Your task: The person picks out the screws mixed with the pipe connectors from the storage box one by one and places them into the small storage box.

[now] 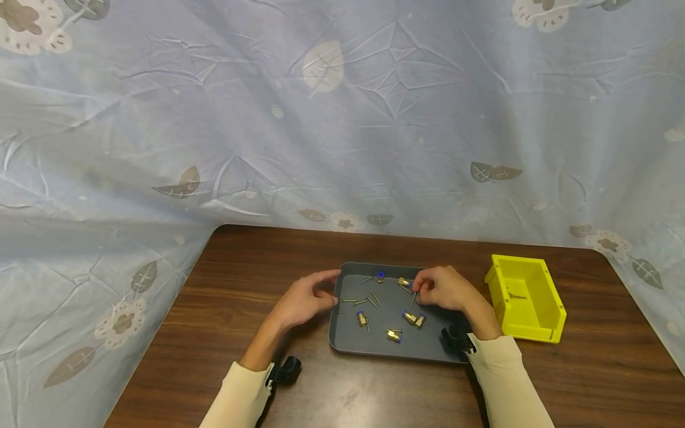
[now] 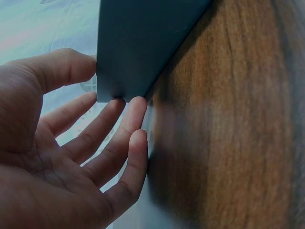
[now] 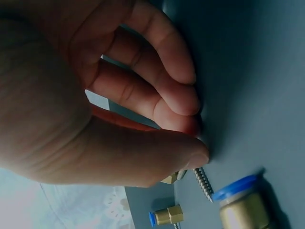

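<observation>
A grey tray (image 1: pixel 369 351) lies on the table with several screws (image 1: pixel 349 300) and brass fittings with blue collars (image 1: pixel 393 336) scattered in it. My left hand (image 1: pixel 305 301) is at the tray's left side, fingers spread, thumb and fingertips right at its edge, as the left wrist view (image 2: pixel 76 129) also shows. Over the right part of the tray, my right hand (image 1: pixel 443 288) pinches a screw (image 3: pixel 204 185) between thumb and fingers; its threaded end points out past the thumb, and its head is hidden. A brass fitting (image 3: pixel 245 210) lies close to that screw.
To the right of the tray stands a yellow bin (image 1: pixel 527 329) with a screw (image 1: pixel 516 296) inside. The brown wooden table (image 1: pixel 257 261) meets a patterned cloth (image 1: pixel 342 148) hanging behind it.
</observation>
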The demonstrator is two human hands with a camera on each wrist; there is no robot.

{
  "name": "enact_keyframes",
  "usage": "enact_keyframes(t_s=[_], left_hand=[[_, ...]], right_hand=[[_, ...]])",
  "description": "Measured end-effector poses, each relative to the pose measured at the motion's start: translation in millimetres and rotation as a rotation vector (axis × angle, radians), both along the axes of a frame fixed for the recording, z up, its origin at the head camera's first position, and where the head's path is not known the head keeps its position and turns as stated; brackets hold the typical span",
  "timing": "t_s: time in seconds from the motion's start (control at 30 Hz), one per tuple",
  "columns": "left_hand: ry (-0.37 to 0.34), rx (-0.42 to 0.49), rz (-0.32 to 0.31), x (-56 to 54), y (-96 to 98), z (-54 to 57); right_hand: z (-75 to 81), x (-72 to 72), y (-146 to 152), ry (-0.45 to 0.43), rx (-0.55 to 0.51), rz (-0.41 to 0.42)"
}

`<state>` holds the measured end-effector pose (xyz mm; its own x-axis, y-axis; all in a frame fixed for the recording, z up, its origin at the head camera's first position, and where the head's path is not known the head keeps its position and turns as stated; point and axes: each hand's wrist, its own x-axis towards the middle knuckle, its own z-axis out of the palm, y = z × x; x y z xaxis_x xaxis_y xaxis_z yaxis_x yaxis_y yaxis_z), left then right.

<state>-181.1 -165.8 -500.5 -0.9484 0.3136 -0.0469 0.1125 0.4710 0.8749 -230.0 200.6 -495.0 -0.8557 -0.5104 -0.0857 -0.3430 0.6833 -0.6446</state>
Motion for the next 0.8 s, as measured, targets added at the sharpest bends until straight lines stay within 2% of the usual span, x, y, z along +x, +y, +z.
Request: enact_keyframes(t_s=[0.4, 0.8], left_hand=[[0.007, 0.015, 0.003, 0.3, -0.7, 0.3], [0.011, 0.013, 0.003, 0.4, -0.3, -0.3]], right_hand=[[-2.6, -0.1, -0.9, 0.015, 0.001, 0.011], [-3.6, 0.0, -0.4, 0.009, 0.035, -0.015]])
